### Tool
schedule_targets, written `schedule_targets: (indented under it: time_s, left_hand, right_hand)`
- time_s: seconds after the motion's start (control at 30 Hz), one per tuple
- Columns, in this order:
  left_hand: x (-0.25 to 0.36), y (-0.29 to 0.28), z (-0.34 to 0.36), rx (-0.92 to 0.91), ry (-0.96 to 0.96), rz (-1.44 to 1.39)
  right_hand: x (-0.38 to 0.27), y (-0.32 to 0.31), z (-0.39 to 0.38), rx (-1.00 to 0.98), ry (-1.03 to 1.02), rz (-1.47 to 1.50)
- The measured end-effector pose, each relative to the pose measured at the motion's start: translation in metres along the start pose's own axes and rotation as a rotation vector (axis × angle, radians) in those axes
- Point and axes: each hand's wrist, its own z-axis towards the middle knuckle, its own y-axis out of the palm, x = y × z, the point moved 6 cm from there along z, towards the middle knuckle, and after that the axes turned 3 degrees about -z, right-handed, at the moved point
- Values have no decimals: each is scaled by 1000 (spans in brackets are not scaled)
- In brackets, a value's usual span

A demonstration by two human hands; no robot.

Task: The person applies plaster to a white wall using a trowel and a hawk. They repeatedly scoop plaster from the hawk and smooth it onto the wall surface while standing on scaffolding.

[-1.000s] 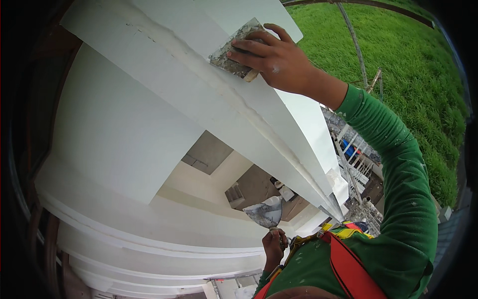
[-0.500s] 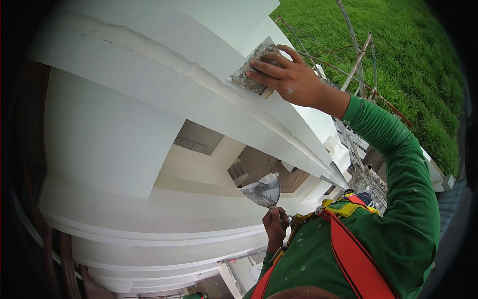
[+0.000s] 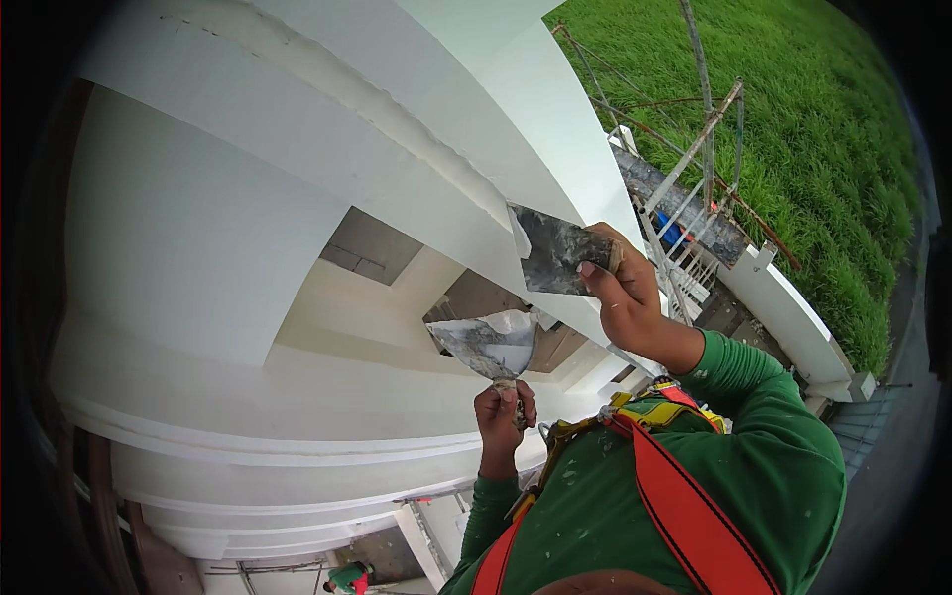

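White moulded wall [image 3: 228,248] is being filled: a putty knife [image 3: 555,260] is gripped by the right hand [image 3: 625,297], a loaded trowel [image 3: 488,344] clasped by the left hand [image 3: 504,412]; scooping is likely called for next.

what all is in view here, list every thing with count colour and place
white moulded wall: one, white, fills the left and middle, a rough filler line along its upper ridge
putty knife: one, grey blade smeared with white, against the wall edge at centre
second putty knife: one, grey blade loaded with white filler, just below the first
scaffold poles: several, rusty grey, upper right
grass: one stretch, green, far below at right
other person: one, green top, far below at bottom
safety harness: one, red and yellow straps, over the green shirt
right hand: holds the upper putty knife
left hand: grips the lower knife's handle
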Motion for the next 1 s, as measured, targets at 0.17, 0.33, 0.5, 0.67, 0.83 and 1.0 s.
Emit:
schedule_targets:
  time_s: [0.17, 0.33, 0.5, 0.67, 0.83, 1.0]
  left_hand:
    - [15, 19, 16, -95, 54, -177]
    - [29, -5, 16, 56, 198, -54]
    - [31, -24, 15, 118, 279, 233]
    - [9, -26, 5, 150, 212, 185]
    - [-20, -31, -11, 199, 107, 139]
    - [-37, -47, -25, 273, 30, 129]
  right_hand:
    - [4, 46, -7, -398, -288, -194]
    - [35, 19, 11, -401, -10, -494]
    - [-27, 31, 48, -173, -526, -980]
    - [-65, 63, 98, -20, -920, -1270]
    - [-66, 89, 120, -33, -941, -1313]
    - [-64, 94, 122, -49, -930, -1352]
